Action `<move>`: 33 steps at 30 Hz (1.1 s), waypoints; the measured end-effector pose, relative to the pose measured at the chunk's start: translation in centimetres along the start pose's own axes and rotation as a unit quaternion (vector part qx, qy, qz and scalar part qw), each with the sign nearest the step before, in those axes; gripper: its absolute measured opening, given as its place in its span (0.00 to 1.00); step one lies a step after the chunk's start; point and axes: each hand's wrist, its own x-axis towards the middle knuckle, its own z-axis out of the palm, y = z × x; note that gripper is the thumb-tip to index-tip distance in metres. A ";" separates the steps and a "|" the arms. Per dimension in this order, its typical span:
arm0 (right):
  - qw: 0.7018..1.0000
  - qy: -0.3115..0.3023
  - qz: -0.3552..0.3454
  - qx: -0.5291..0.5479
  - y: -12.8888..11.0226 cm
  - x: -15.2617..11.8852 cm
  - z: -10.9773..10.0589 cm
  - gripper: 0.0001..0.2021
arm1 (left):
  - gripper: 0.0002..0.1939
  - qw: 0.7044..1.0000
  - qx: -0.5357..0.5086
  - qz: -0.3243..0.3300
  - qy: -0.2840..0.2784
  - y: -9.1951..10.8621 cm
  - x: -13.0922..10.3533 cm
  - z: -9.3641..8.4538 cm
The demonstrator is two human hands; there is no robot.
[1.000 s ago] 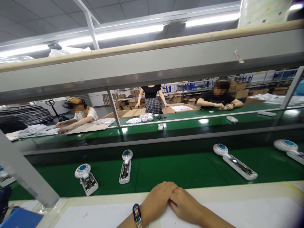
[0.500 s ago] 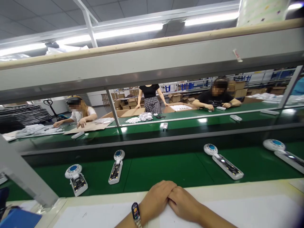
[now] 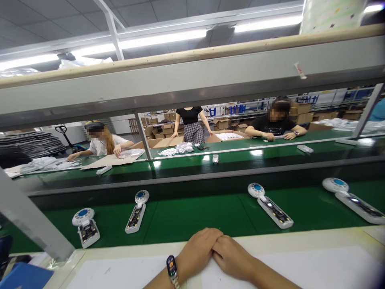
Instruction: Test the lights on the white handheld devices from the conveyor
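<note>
My left hand (image 3: 202, 249), with a watch on its wrist, rests at the table's front against my right hand (image 3: 231, 257). The two overlap at the fingers, which are curled down and mostly hidden; whether anything is under them cannot be seen. Beyond them, a green belt (image 3: 192, 218) carries white devices with round blue-centred heads and exposed circuit boards: one (image 3: 87, 233) at the far left, another (image 3: 135, 218) beside it, a third (image 3: 275, 212) right of my hands, and a fourth (image 3: 361, 206) at the right edge. Neither hand touches them.
White sheets lie on the pale table (image 3: 270, 241). A blue item (image 3: 27, 276) sits at lower left, near a slanted metal post (image 3: 36, 218). A shelf beam (image 3: 192, 76) crosses overhead. Past a second belt (image 3: 180, 166) with white housings, three people are at the far side.
The devices on the near belt have shifted left, while the housings on the far belt have shifted right. My hands have stayed together in place. The far-left person's hand has moved right.
</note>
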 end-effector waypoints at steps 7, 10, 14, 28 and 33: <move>1.000 0.005 0.000 -0.011 0.4 0.1 0.3 0.16 | 0.19 1.000 -0.011 0.002 0.002 -0.1 0.0 -0.1; 1.000 0.004 -0.006 -0.016 0.7 0.1 0.5 0.15 | 0.19 1.000 -0.024 -0.001 0.007 -0.2 0.0 -0.1; 1.000 0.009 -0.021 -0.017 0.2 0.1 -0.1 0.15 | 0.21 0.999 -0.027 -0.011 0.019 -0.4 -0.3 0.0; 0.886 0.334 0.321 -0.020 8.3 -2.1 -7.0 0.19 | 0.23 0.985 0.011 -0.098 0.139 -1.1 -0.2 0.2; 0.895 0.225 0.380 0.071 9.0 -2.1 -7.0 0.19 | 0.22 0.985 0.004 -0.098 0.139 -1.3 -0.3 0.3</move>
